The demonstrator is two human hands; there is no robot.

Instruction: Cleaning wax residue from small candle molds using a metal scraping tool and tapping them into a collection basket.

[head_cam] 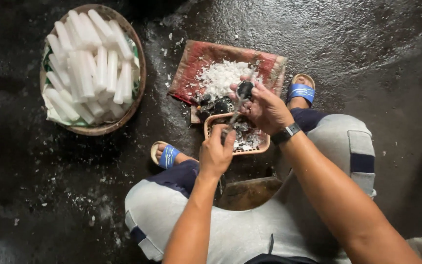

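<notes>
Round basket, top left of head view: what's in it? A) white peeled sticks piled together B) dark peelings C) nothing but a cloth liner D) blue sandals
A: the round woven basket is heaped with white peeled sticks, while the dark scraps lie in the small tray by the left hand and right hand.

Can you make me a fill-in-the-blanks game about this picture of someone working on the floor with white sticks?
1. The white sticks are piled in a round ____.
2. The white shavings lie on a ____ cloth.
3. The person's sandals have ____ straps.
4. The watch is on the ____ wrist.

Missing words: basket; red; blue; right
</notes>
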